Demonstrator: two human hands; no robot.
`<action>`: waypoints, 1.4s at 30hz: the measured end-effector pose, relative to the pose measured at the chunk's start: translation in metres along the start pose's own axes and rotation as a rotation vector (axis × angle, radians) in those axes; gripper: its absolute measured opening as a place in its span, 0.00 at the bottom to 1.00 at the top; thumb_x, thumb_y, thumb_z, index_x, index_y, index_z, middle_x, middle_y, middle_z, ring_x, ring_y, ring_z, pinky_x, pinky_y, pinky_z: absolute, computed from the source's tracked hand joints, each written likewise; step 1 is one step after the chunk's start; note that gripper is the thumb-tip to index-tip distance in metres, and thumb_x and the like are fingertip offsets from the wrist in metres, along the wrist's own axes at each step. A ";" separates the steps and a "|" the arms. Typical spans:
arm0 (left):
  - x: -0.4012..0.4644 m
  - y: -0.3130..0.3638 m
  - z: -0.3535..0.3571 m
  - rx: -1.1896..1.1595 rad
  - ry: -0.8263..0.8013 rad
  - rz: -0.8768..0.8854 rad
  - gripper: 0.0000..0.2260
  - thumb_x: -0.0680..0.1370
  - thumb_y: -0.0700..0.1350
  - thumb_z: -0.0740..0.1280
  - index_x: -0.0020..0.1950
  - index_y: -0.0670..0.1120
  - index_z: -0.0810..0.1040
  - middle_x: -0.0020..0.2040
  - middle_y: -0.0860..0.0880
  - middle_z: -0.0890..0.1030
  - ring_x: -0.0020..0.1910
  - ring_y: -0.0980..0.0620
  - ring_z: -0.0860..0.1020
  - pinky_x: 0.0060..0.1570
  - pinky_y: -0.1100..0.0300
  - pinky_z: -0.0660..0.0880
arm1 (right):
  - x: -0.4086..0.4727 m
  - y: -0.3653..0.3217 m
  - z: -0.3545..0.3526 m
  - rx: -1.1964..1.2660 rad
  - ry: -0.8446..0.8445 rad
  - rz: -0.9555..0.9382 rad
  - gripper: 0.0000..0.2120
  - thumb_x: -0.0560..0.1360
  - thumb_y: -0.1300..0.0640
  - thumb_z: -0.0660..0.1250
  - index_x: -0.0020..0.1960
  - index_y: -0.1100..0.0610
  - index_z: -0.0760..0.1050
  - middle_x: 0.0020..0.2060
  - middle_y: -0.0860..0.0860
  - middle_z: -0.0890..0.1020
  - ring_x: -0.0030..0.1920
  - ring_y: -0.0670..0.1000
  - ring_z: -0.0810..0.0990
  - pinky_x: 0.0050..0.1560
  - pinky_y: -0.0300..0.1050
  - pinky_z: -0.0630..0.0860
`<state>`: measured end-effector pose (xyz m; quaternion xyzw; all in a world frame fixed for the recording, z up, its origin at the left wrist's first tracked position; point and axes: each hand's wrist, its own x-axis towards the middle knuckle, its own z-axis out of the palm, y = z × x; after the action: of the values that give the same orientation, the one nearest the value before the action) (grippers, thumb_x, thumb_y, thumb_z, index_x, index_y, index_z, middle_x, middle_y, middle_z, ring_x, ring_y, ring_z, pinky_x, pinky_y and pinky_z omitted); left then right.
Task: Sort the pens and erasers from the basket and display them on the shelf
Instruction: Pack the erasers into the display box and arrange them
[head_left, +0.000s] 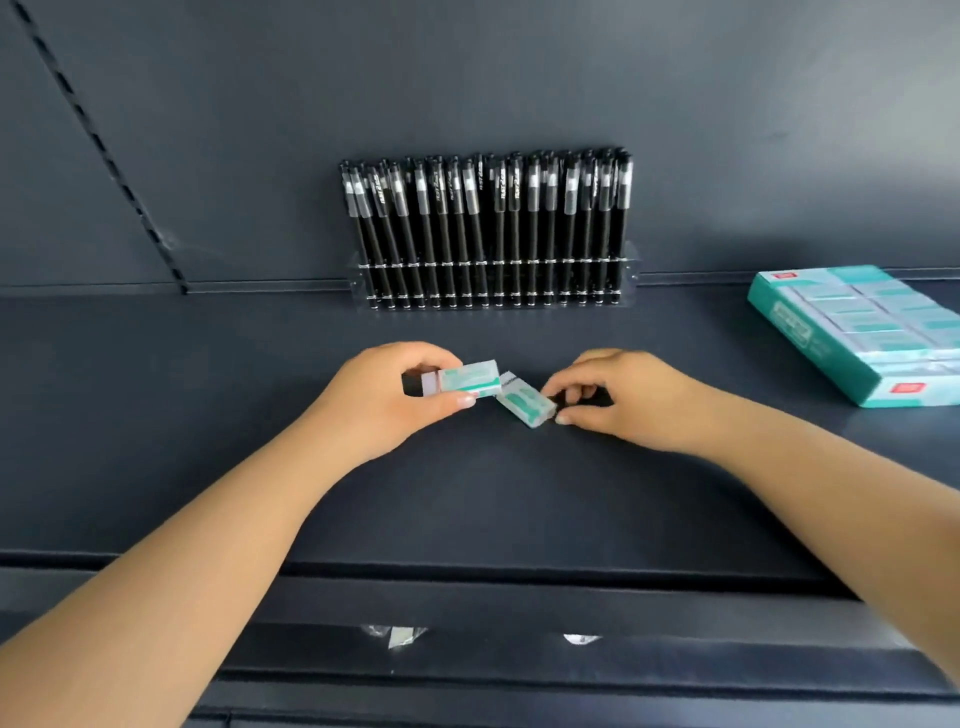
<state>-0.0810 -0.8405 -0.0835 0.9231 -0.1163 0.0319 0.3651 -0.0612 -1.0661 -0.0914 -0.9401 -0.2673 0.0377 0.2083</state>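
Item one, at left of centre: our left hand (395, 400), fingers and thumb curled round a teal-sleeved eraser (467, 379) and gripping it just above the dark shelf (156, 395). The eraser lies roughly level, its pale bare end toward the palm.

Item two, just beside the first: a second teal-sleeved eraser (524, 405), tilted, its upper corner touching or nearly touching the first eraser; we cannot tell which. Its lower end sits at the shelf surface.

Item three: our right hand (618, 400), thumb and fingertips pinching the right end of that second eraser.

Item four, behind both hands against the back wall: a row of black pens (488, 228) standing upright in a clear acrylic pen holder (363, 291), caps up.

Item five, far right on the shelf: an open teal eraser box (810, 338) with packed erasers in rows, well apart from our hands.
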 end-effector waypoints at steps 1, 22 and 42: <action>0.002 0.006 0.004 -0.022 0.010 0.019 0.10 0.71 0.48 0.72 0.42 0.62 0.75 0.46 0.63 0.78 0.49 0.63 0.75 0.51 0.66 0.70 | -0.002 0.003 0.001 0.017 0.036 0.025 0.08 0.73 0.56 0.67 0.51 0.52 0.80 0.44 0.45 0.75 0.45 0.43 0.72 0.54 0.36 0.68; -0.026 0.039 0.045 -0.274 0.285 -0.350 0.02 0.76 0.48 0.66 0.46 0.53 0.74 0.50 0.51 0.79 0.49 0.56 0.79 0.53 0.59 0.76 | 0.007 0.003 0.005 -0.035 0.010 0.015 0.18 0.72 0.44 0.65 0.58 0.51 0.75 0.60 0.50 0.71 0.64 0.52 0.65 0.63 0.44 0.64; 0.068 0.184 0.167 -0.222 0.064 0.045 0.04 0.74 0.50 0.68 0.47 0.56 0.75 0.47 0.59 0.78 0.46 0.63 0.74 0.44 0.77 0.67 | -0.156 0.147 -0.134 -0.012 0.395 0.360 0.11 0.69 0.52 0.70 0.51 0.52 0.81 0.29 0.38 0.74 0.32 0.45 0.75 0.35 0.26 0.66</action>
<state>-0.0635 -1.0977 -0.0734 0.8727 -0.1281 0.0563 0.4678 -0.0986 -1.3105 -0.0362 -0.9629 -0.0501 -0.1116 0.2407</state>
